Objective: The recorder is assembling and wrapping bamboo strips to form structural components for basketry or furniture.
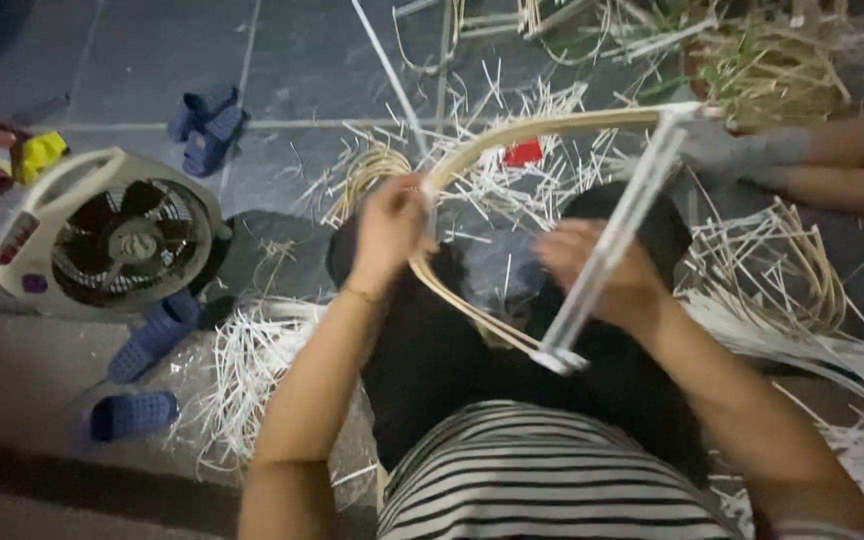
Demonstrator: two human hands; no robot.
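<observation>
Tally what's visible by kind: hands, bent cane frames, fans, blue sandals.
The person's hands: 2, left hand and right hand
Bent cane frame: 1
Fan: 1
Blue sandals: 4, first at
Total: 8

No packages, labels, signs or screens.

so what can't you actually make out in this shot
Head view only:
- Right hand: motion-blurred, its grip on the pale flat strip is unreadable.
- Left hand: fingers curl over the curved bamboo hoop, hiding the contact.
- Red object: half buried under white slivers.
</observation>
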